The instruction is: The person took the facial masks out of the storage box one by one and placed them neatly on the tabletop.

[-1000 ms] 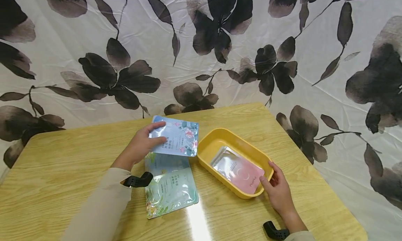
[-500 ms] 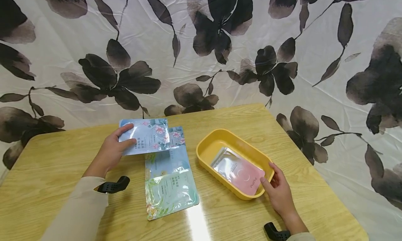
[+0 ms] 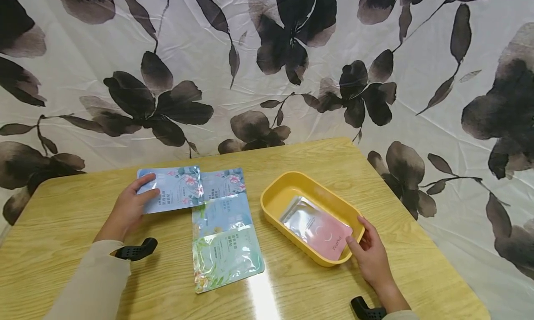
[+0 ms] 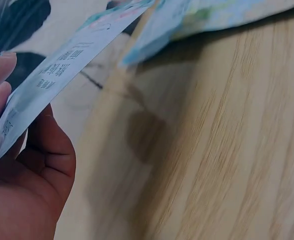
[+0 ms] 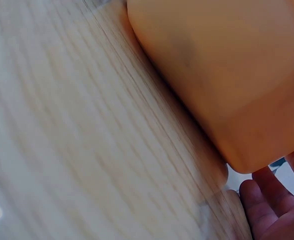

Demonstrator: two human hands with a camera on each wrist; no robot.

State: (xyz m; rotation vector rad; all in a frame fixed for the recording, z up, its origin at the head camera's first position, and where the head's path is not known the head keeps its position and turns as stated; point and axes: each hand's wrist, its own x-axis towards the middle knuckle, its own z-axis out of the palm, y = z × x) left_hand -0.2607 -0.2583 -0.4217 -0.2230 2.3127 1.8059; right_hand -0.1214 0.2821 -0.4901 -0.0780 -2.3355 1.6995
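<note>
My left hand (image 3: 125,209) pinches the left end of a blue foil packet (image 3: 175,189) printed with pink flowers, thumb on top and fingers beneath. In the left wrist view this packet (image 4: 62,75) is raised and tilted over the wood. Its right edge overlaps a similar blue flowered packet (image 3: 228,181) in the head view. Below that lie a light blue packet (image 3: 227,213) and a green packet (image 3: 229,255), overlapping in a column. My right hand (image 3: 372,259) grips the near right end of a yellow tray (image 3: 281,197), where a pink and silver packet (image 3: 327,234) lies.
The wooden table (image 3: 71,218) ends at the back against a white cloth (image 3: 200,46) with dark flowers. A black wrist device (image 3: 137,250) sits on the left wrist, another black device (image 3: 367,308) on the right.
My left hand has carried the blue flowered packet leftward, from beside the tray to left of the column, uncovering the similar packet there. The right hand and tray have barely moved.
</note>
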